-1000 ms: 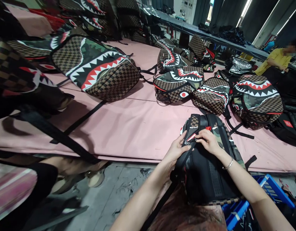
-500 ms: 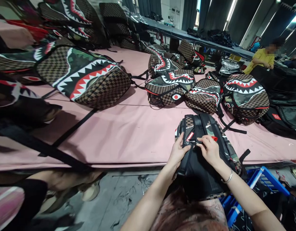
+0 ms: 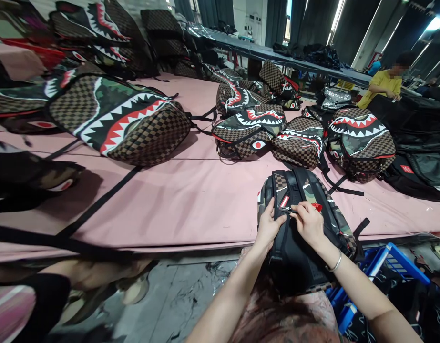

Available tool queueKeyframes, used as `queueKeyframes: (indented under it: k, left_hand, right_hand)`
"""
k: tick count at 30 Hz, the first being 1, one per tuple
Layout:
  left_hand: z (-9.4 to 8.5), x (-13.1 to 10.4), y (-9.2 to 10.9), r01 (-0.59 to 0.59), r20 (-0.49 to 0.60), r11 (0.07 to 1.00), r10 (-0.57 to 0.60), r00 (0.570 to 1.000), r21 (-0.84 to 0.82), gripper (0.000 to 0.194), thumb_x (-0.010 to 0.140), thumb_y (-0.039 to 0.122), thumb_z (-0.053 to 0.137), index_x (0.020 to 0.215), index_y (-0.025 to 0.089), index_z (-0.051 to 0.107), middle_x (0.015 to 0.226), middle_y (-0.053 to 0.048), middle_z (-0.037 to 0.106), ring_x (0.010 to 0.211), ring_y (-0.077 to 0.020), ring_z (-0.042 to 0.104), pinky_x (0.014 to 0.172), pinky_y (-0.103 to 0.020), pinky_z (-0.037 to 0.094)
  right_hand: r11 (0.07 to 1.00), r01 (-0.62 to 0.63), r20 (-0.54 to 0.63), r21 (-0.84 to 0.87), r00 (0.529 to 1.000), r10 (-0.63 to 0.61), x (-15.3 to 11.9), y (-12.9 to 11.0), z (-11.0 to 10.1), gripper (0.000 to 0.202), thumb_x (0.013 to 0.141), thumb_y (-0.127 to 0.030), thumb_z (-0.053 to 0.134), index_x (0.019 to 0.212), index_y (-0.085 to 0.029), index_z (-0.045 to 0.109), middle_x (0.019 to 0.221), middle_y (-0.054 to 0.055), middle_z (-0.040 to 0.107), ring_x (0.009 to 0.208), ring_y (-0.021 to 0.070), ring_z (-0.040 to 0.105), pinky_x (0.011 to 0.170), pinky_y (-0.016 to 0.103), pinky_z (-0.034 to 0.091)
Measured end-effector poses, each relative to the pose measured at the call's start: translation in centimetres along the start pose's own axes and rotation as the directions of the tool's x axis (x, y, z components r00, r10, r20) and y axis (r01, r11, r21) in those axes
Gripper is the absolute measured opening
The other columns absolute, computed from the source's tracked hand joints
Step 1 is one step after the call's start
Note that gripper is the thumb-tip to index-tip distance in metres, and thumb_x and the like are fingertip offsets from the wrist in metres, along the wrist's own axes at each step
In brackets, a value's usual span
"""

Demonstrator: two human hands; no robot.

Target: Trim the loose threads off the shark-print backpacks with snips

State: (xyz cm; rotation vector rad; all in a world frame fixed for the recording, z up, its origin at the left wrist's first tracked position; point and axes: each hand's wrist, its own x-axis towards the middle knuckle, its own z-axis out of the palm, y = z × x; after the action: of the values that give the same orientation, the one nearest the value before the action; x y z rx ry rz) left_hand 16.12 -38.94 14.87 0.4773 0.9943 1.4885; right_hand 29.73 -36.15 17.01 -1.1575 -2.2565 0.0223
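Observation:
A black backpack (image 3: 294, 257) with checkered and camouflage parts rests at the near edge of the pink table, its strap side facing up. My left hand (image 3: 270, 224) grips the strap (image 3: 281, 233) on its left side, thumb and fingers pressed round it. Just to the right, my right hand (image 3: 308, 221) is closed on a small dark metal tool (image 3: 287, 209), whose tip touches the strap beside a red and white label (image 3: 284, 202). Something red shows behind the right hand's fingers.
Shark-mouth backpacks (image 3: 248, 128) line the pink table (image 3: 205, 200), a large one (image 3: 123, 119) at the left. Loose straps cross the left side. A blue crate (image 3: 402, 267) stands below right. Someone's legs show lower left; a person in yellow (image 3: 384, 85) is farther back.
The dark bag at the far left has shifted, and its strap has swung lower. My hands stay at the same strap with little movement. The view has shifted slightly.

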Motion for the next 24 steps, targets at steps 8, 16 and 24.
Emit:
queueKeyframes:
  k: [8,16,24]
  left_hand:
    - [0.6,-0.4,-0.9,-0.069,-0.041,0.997,0.070,0.997,0.036,0.080,0.062,0.011,0.066,0.134,0.018,0.032,0.113,-0.009,0.062,0.102,-0.0195,0.058,0.091,-0.032,0.043]
    - [0.2,0.0,-1.6,-0.164,-0.093,0.982,0.172,0.981,0.092,0.050,0.066,0.023,0.067,0.113,0.019,0.053,0.108,-0.008,0.062,0.101,-0.0198,0.057,0.085,-0.030,0.045]
    - [-1.9,1.3,-1.7,-0.065,-0.242,0.996,0.077,0.967,0.058,0.034,0.063,0.042,0.068,0.079,0.013,0.059,0.058,0.000,0.060,0.056,-0.0126,0.057,0.055,-0.024,0.044]
  right_hand:
    - [0.999,-0.047,-0.014,-0.002,0.999,0.047,-1.0,-0.3,0.3,0.020,0.087,-0.026,0.046,0.098,-0.020,0.062,0.091,0.009,0.058,0.078,0.0189,0.054,0.066,0.028,0.042]
    - [0.920,-0.182,-0.093,0.347,0.969,0.227,-0.9,0.2,0.9,0.013,0.085,-0.026,0.049,0.088,-0.021,0.060,0.085,0.006,0.060,0.081,0.0182,0.056,0.072,0.029,0.044]
    - [0.522,-0.446,0.163,0.728,0.851,0.499,-1.9,0.4,3.6,0.030,0.074,-0.036,0.059,0.096,-0.016,0.057,0.091,0.007,0.063,0.083,0.0165,0.059,0.076,0.030,0.047]
